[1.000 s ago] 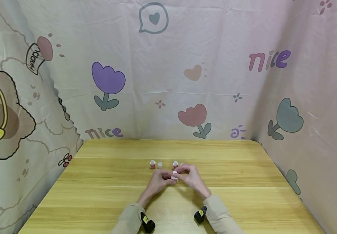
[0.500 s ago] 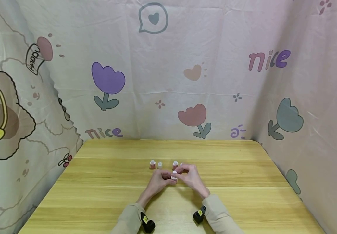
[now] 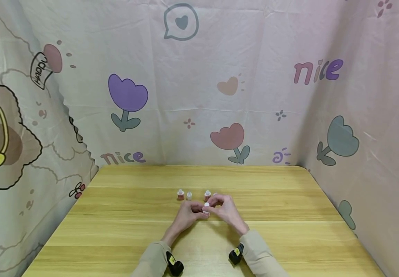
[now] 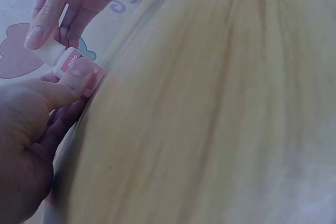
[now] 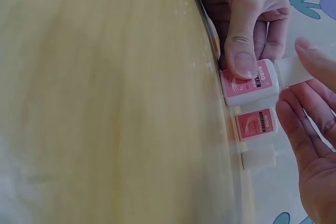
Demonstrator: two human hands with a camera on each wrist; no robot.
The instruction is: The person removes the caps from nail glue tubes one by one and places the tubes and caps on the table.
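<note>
In the right wrist view, a small white glue bottle [image 5: 254, 94] with a pink label is gripped by my left hand [image 3: 187, 214], thumb pressed on the label. My right hand [image 3: 227, 211] pinches the white cap [image 5: 293, 72] at the bottle's top between thumb and fingers. The left wrist view has the same bottle [image 4: 97, 81] tilted, its cap [image 4: 50, 53] under the right thumb. Just beyond the hands stands another pink-labelled bottle [image 3: 207, 195], with a loose white cap [image 5: 259, 157] beside it, mostly hidden by the right hand in the head view.
Further left on the wooden table [image 3: 116, 231] stand a third small bottle [image 3: 180, 195] and a white cap [image 3: 189, 196]. A printed curtain [image 3: 185, 77] hangs behind the table and along both sides. Black wrist cameras [image 3: 175, 264] sit at the sleeves.
Both hands stay in the same place on the bottle and its cap. The right forearm has shifted very slightly left; the other bottles and caps have not moved.
</note>
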